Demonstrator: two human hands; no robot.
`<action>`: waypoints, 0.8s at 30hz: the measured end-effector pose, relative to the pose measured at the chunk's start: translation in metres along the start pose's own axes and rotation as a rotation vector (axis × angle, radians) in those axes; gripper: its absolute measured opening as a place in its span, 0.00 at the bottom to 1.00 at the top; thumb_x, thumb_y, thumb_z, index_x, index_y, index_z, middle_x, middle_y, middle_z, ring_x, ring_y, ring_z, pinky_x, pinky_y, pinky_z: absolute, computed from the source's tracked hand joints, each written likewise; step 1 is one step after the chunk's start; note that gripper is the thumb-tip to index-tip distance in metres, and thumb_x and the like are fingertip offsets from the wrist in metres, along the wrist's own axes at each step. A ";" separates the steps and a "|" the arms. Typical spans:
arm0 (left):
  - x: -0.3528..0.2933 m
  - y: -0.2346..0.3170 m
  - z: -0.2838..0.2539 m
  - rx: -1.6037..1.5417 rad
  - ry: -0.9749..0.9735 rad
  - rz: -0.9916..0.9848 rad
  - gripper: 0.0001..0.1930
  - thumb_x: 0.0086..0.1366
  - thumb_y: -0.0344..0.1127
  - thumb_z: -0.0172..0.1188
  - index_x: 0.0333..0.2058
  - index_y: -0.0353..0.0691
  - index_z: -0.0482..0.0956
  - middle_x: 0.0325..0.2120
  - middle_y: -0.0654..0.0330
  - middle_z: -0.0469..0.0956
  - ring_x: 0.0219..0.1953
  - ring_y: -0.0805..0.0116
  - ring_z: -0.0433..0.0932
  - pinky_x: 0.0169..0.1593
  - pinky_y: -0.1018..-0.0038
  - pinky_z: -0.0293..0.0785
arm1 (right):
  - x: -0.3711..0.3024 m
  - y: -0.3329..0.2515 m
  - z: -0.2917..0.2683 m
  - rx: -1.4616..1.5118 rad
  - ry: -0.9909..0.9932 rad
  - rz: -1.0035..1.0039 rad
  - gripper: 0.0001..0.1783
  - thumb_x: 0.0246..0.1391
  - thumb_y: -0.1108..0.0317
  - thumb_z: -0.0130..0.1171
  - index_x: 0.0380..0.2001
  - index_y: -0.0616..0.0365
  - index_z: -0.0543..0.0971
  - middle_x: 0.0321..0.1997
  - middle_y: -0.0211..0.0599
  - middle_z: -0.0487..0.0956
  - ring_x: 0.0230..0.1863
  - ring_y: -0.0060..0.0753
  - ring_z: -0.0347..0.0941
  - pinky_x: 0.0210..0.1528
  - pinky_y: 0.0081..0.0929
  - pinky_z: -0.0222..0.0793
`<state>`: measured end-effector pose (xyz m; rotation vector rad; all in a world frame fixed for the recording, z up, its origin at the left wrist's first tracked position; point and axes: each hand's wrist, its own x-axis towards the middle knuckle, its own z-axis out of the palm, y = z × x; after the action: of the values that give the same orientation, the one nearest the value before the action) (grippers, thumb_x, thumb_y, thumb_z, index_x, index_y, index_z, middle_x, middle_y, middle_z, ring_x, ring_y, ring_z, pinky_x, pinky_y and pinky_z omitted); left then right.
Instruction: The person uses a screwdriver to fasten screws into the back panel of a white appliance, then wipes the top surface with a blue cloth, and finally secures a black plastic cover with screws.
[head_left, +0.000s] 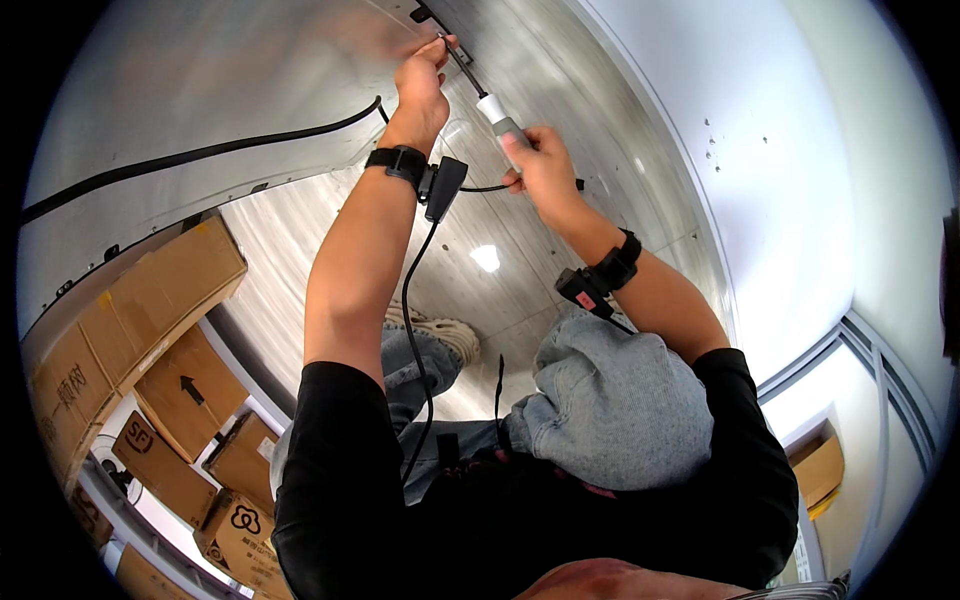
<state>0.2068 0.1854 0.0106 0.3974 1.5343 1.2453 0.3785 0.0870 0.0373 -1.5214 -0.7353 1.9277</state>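
Up at the far end, the left hand (422,85) pinches the tip of a screwdriver (490,105) against a grey metal panel (250,70). Just to its right and nearer, the right hand (545,170) closes its grip around the screwdriver's grey handle. Cardboard boxes (150,330) sit near left.

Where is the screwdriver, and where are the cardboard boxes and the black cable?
screwdriver (497,113), head view, on its white and grey handle.
cardboard boxes (150,300), head view, on the side of the top box.
black cable (200,153), head view, on its middle stretch.
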 end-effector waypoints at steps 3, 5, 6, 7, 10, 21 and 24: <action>0.003 -0.001 -0.002 -0.021 0.003 -0.006 0.07 0.62 0.36 0.52 0.36 0.48 0.79 0.36 0.70 0.80 0.41 0.77 0.67 0.52 0.71 0.53 | 0.007 -0.009 -0.011 0.085 -0.150 0.154 0.26 0.54 0.54 0.59 0.44 0.66 0.67 0.34 0.38 0.70 0.26 0.26 0.68 0.26 0.28 0.64; 0.006 -0.002 -0.002 -0.032 0.009 -0.014 0.07 0.61 0.35 0.54 0.35 0.48 0.79 0.34 0.71 0.81 0.39 0.78 0.66 0.51 0.71 0.54 | -0.001 -0.008 -0.001 -0.008 -0.015 0.043 0.25 0.54 0.55 0.59 0.44 0.66 0.67 0.34 0.38 0.71 0.26 0.25 0.68 0.26 0.28 0.64; 0.007 -0.003 -0.003 -0.034 0.017 -0.015 0.06 0.61 0.35 0.54 0.35 0.48 0.79 0.34 0.71 0.81 0.39 0.78 0.66 0.51 0.71 0.54 | -0.003 -0.008 0.003 -0.054 0.049 -0.013 0.25 0.54 0.55 0.59 0.43 0.66 0.68 0.34 0.38 0.71 0.26 0.25 0.68 0.26 0.28 0.64; 0.008 -0.003 -0.004 -0.036 0.025 -0.017 0.06 0.61 0.35 0.54 0.35 0.48 0.79 0.34 0.72 0.81 0.39 0.78 0.66 0.50 0.71 0.54 | -0.003 -0.008 0.003 -0.007 0.022 0.015 0.25 0.54 0.55 0.59 0.43 0.66 0.68 0.34 0.38 0.70 0.27 0.25 0.67 0.27 0.28 0.64; 0.010 -0.005 -0.005 -0.018 -0.003 -0.021 0.10 0.65 0.37 0.48 0.37 0.47 0.79 0.39 0.67 0.80 0.43 0.75 0.68 0.52 0.70 0.50 | 0.003 -0.005 -0.004 0.101 -0.061 0.092 0.25 0.53 0.55 0.59 0.43 0.66 0.68 0.33 0.38 0.70 0.28 0.25 0.66 0.28 0.27 0.64; 0.008 -0.003 -0.004 -0.040 0.006 -0.024 0.09 0.65 0.37 0.49 0.37 0.47 0.79 0.39 0.67 0.80 0.44 0.75 0.68 0.52 0.71 0.50 | 0.008 -0.004 -0.003 0.095 -0.045 0.099 0.24 0.54 0.54 0.58 0.42 0.66 0.69 0.32 0.37 0.71 0.26 0.25 0.67 0.30 0.28 0.65; 0.005 -0.002 -0.002 -0.029 0.009 -0.021 0.09 0.65 0.37 0.49 0.37 0.47 0.79 0.39 0.67 0.80 0.44 0.76 0.68 0.52 0.71 0.50 | 0.004 0.002 0.005 -0.169 0.051 -0.147 0.22 0.55 0.56 0.57 0.40 0.66 0.70 0.31 0.38 0.74 0.25 0.25 0.67 0.29 0.26 0.65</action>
<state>0.2034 0.1874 0.0056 0.3567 1.5226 1.2524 0.3722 0.0884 0.0340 -1.5628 -0.9803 1.7498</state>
